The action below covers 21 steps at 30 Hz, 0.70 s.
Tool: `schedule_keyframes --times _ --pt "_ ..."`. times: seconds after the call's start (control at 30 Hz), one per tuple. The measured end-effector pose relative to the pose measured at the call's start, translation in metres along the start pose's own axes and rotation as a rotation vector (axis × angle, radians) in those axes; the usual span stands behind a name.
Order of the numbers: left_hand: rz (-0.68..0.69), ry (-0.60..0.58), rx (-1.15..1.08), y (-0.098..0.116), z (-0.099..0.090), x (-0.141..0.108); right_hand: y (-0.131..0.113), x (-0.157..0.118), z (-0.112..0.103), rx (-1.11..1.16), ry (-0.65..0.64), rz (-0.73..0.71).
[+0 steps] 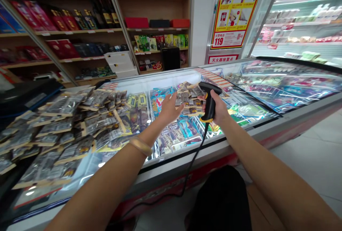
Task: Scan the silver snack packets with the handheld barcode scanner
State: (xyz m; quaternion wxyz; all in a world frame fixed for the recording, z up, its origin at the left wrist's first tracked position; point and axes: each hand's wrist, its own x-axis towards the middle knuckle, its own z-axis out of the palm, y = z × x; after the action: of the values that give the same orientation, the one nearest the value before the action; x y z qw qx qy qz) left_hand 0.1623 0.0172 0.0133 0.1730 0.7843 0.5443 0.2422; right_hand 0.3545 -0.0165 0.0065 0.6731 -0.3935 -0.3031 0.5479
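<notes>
My right hand [220, 108] is wrapped round the handle of a black and yellow barcode scanner [210, 99], whose cable hangs down in front of the freezer. To its left, my left hand [171, 109] reaches over the glass with its fingers apart and nothing in it. Just beyond the two hands lies a small group of clear packets with tan edges [191, 94] on the glass top. A much larger heap of similar packets [88, 120] spreads over the left end. A gold bangle [141, 146] circles my left wrist.
The glass-topped chest freezer [267, 115] runs across in front of me, with frozen packs inside. Behind it stand wooden shelves [155, 8] with boxes and bottles. A black bag or case [29, 97] sits at the far left. A lit display fridge [301, 21] is at the right.
</notes>
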Motion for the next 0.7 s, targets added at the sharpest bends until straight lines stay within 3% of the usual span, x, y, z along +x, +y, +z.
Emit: schedule_keyframes --times 0.1,0.2,0.33,0.43,0.57,0.7 --pt "0.094 0.077 0.068 -0.015 -0.026 -0.017 0.000 -0.006 0.008 0.017 -0.031 -0.056" --pt "0.111 0.181 0.138 -0.039 -0.064 -0.033 0.003 -0.014 0.030 0.007 -0.118 -0.063" --pt "-0.054 0.249 0.223 -0.081 -0.117 -0.055 0.018 -0.026 0.075 -0.035 -0.260 -0.003" --pt "-0.226 0.260 0.284 -0.111 -0.145 -0.070 0.034 -0.034 0.112 -0.075 -0.369 0.092" --pt "-0.303 0.258 0.359 -0.138 -0.156 -0.084 0.056 -0.044 0.147 -0.095 -0.465 0.234" --pt "-0.276 0.193 0.404 -0.151 -0.151 -0.089 0.074 -0.048 0.154 -0.088 -0.510 0.328"
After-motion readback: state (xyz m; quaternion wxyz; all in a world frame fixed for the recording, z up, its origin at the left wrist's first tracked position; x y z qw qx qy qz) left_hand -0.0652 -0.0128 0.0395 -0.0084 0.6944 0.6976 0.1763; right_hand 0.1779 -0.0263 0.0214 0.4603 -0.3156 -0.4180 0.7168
